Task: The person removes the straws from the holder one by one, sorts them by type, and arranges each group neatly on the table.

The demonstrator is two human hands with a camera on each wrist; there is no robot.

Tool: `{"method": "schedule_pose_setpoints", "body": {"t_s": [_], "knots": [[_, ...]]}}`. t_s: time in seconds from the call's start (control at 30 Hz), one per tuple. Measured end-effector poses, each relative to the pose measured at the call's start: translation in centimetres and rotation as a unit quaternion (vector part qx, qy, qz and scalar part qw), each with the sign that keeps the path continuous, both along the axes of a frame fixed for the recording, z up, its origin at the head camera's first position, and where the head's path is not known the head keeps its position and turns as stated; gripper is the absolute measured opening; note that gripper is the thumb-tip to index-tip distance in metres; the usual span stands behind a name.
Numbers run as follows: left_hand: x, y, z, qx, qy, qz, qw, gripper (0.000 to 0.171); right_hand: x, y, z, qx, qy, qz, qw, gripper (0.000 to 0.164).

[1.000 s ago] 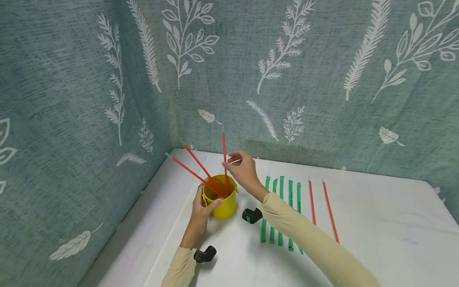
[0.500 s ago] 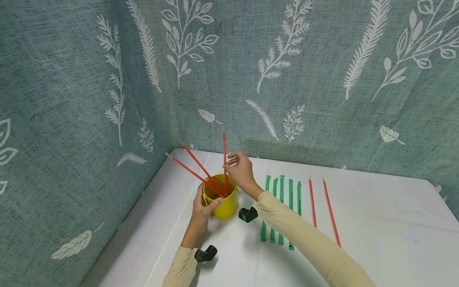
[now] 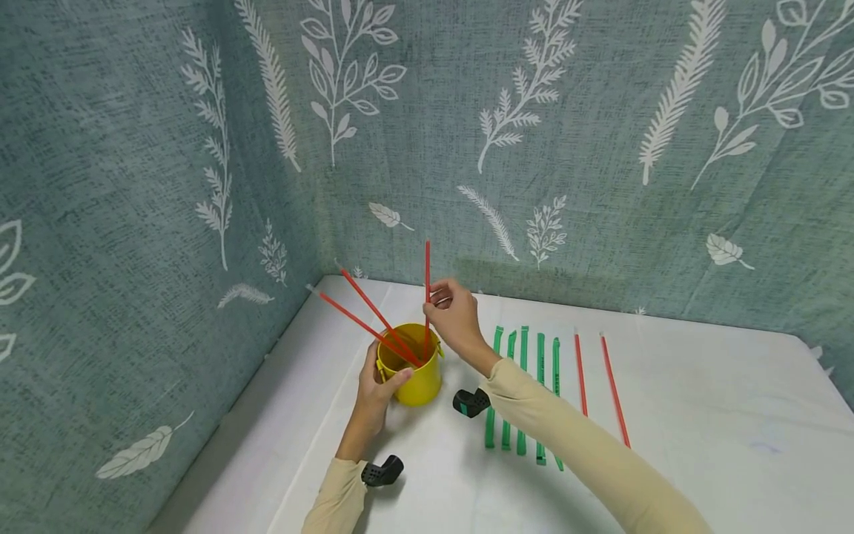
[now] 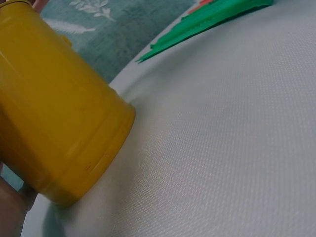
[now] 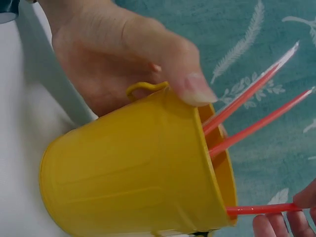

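A small yellow bucket [image 3: 420,389] stands on the white table. My left hand [image 3: 373,393] holds it from the left, with the thumb over its rim. Two red straws in clear wrappers lean out of the bucket to the left; one red straw [image 3: 355,319] lies lower than the other red straw [image 3: 363,295]. My right hand [image 3: 456,314] pinches a third red straw [image 3: 428,261], nearly upright, whose lower end is inside the bucket. In the right wrist view, the right hand's fingertips [image 5: 296,217] grip this straw just beyond the rim. The bucket hides the left fingers.
Several green wrapped sticks [image 3: 523,393] lie in a row right of the bucket. Two more red straws [image 3: 614,386] lie beyond them, partly covered by the right sleeve [image 3: 554,423]. A leaf-patterned cloth [image 3: 427,133] hangs behind the table and along its left side.
The pinched straw and my right hand have shifted slightly to the right over the bucket. My left hand and the bucket have stayed in place.
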State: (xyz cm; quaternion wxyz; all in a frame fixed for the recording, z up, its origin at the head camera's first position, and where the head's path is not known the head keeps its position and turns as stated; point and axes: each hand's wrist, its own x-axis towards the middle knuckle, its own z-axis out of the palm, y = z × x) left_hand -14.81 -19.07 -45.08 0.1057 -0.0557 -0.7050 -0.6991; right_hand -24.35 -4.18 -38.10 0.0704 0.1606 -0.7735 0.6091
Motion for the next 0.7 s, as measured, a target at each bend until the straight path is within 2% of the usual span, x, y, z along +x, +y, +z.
{"method": "schedule_pose_setpoints", "body": {"t_s": [0.3,0.6,0.7], "knots": [[-0.1,-0.2,-0.2,0.006,0.007,-0.004,1.0000,0.070,0.4,0.8,1.0,-0.044,0.034,0.009,0.998,0.019],[-0.2,-0.3,-0.3,0.003,0.005,-0.004,1.0000,0.071,0.6,2.3,2.4,-0.115,0.014,0.025,0.993,0.021],[-0.3,-0.4,-0.6,0.007,0.003,-0.005,1.0000,0.071,1.0,3.1,3.4,-0.129,0.006,0.030,0.991,0.022]]}}
